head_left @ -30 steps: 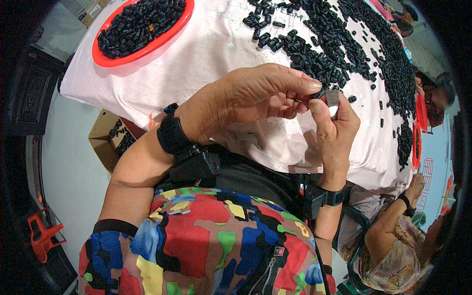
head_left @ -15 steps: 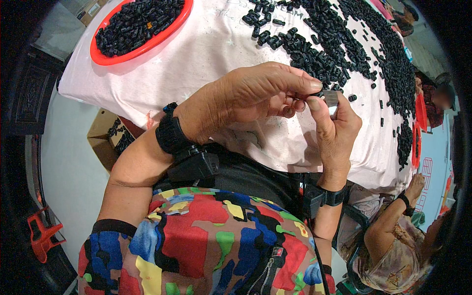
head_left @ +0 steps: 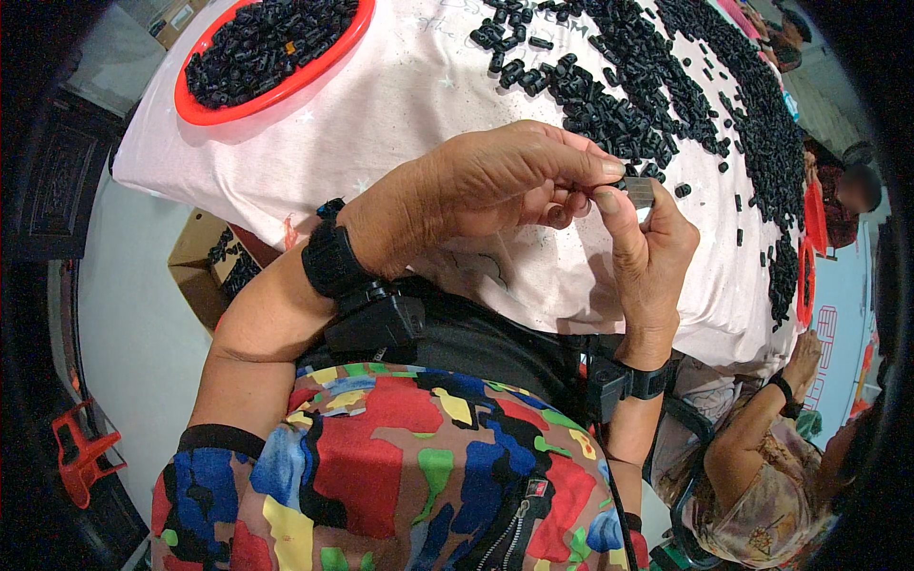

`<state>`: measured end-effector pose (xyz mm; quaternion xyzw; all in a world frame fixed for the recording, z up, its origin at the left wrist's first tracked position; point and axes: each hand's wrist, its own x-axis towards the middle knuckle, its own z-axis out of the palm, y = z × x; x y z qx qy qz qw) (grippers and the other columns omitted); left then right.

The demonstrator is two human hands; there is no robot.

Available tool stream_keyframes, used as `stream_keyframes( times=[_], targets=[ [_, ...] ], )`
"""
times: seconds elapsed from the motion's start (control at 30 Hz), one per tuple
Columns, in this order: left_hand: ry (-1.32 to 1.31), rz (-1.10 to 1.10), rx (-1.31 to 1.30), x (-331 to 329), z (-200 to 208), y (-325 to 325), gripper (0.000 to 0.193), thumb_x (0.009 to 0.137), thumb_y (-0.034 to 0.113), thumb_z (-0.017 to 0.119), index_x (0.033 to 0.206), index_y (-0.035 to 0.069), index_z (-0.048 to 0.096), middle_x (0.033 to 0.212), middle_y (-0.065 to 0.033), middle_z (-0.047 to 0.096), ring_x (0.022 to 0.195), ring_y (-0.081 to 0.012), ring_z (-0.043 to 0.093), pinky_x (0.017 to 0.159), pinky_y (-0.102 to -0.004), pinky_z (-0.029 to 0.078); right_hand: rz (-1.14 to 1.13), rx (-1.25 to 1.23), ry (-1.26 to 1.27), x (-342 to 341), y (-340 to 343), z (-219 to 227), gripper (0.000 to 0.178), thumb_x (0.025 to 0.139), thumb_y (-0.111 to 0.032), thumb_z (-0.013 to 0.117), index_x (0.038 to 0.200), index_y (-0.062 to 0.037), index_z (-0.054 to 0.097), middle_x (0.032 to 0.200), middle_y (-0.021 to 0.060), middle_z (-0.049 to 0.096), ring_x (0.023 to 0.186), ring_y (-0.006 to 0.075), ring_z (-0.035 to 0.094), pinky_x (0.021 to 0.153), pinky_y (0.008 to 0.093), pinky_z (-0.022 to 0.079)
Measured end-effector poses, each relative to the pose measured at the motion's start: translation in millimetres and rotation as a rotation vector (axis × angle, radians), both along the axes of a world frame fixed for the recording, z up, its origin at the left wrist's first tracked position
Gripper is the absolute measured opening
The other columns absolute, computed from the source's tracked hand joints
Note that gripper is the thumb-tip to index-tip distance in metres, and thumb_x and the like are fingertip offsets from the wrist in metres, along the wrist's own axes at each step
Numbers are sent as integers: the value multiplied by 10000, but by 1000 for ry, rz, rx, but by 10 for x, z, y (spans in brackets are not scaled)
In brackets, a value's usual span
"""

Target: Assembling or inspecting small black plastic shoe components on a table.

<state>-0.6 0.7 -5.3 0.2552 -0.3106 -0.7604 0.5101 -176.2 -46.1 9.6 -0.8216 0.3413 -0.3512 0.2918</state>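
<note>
Over the cloth, my left hand point(head_left: 519, 181) pinches a small black plastic piece point(head_left: 617, 185) between thumb and fingers; most of it is hidden by the fingertips. My right hand point(head_left: 655, 238) is closed on a flat grey metal blade point(head_left: 640, 192), held between thumb and forefinger. The blade's near end meets the black piece, and the two thumbs almost touch. Just beyond both hands spreads a loose heap of black plastic pieces point(head_left: 619, 114), small and tube-like.
A red basin point(head_left: 195, 116) full of black pieces stands at the far left on the pale cloth point(head_left: 400, 105). Below it on the floor is a cardboard box point(head_left: 195, 271) with more pieces. A red stool point(head_left: 86, 452) stands lower left. Another person's arm point(head_left: 752, 428) rests at right.
The grey blade has tilted slightly between my fingers. My hands otherwise keep their place. The other person's hand at the right has shifted a little.
</note>
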Motion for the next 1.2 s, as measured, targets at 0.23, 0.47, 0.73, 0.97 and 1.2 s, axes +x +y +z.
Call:
stream_keyframes(
  times=[0.23, 0.47, 0.73, 0.97, 1.2],
  targets=[
    [-45, 12, 7, -5, -6, 3, 224, 871, 223, 619, 1045, 82, 599, 838, 63, 577, 711, -20, 531, 689, -194, 433, 28, 8, -17, 7, 18, 14, 263, 818, -298, 695, 842, -37, 665, 635, 41, 656, 521, 77, 568, 477, 230, 425],
    [-53, 24, -4, -8, 27, 27, 221, 865, 226, 622, 1041, 94, 608, 843, 65, 584, 710, -23, 534, 706, -207, 422, 46, 73, 8, 4, 41, 62, 237, 838, -266, 677, 866, -31, 677, 678, 44, 678, 545, 81, 590, 497, 223, 439],
    [-75, 19, -28, 4, 10, 11, 226, 858, 233, 624, 1034, 91, 609, 851, 59, 600, 745, -25, 548, 705, -206, 426, 70, 109, -10, 13, 55, 91, 237, 846, -261, 668, 861, -24, 679, 678, 41, 674, 558, 69, 575, 511, 220, 436],
    [-67, 12, -34, 25, -4, 15, 250, 856, 241, 627, 1048, 83, 596, 876, 49, 599, 747, -32, 555, 701, -200, 431, 20, -25, -76, -28, 36, 61, 251, 800, -246, 718, 815, -9, 638, 584, 20, 578, 526, 43, 483, 485, 221, 392],
    [-31, -30, 47, 52, 19, 30, 239, 858, 244, 627, 1023, 73, 600, 859, 31, 586, 761, -59, 566, 678, -207, 438, 63, 33, -239, 5, 50, 62, 215, 800, -110, 683, 991, -26, 632, 806, -6, 610, 624, 31, 482, 556, 177, 378]
  ],
)
